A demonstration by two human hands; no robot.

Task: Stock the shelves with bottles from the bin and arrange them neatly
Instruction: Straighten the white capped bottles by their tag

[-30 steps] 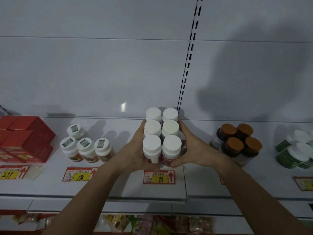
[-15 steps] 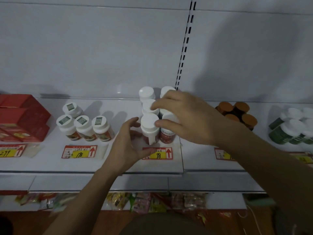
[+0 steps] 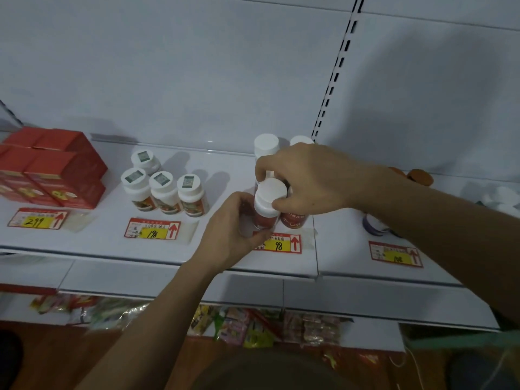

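Note:
A cluster of white-capped, red-labelled bottles stands on the white shelf (image 3: pixel 157 249) above the "98" price tag (image 3: pixel 278 243). My left hand (image 3: pixel 233 229) curls round the body of the front left bottle (image 3: pixel 267 201) from the left and below. My right hand (image 3: pixel 306 184) reaches over the cluster from the right, its thumb and fingers pinching that same bottle's white cap. A rear bottle (image 3: pixel 266 146) shows behind the hands; the other bottles of the cluster are mostly hidden under my right hand.
Several white bottles with sticker caps (image 3: pixel 163 190) stand to the left above a "198" tag, and red boxes (image 3: pixel 50 167) sit at the far left. Brown-capped bottles (image 3: pixel 419 177) and white ones lie right behind my forearm. A lower shelf holds snack packets (image 3: pixel 253 325).
Both hands left the sides of the cluster. My right hand rose over the caps and pinched the front left cap; my left hand dropped and closed on that bottle's body. The view tilted down.

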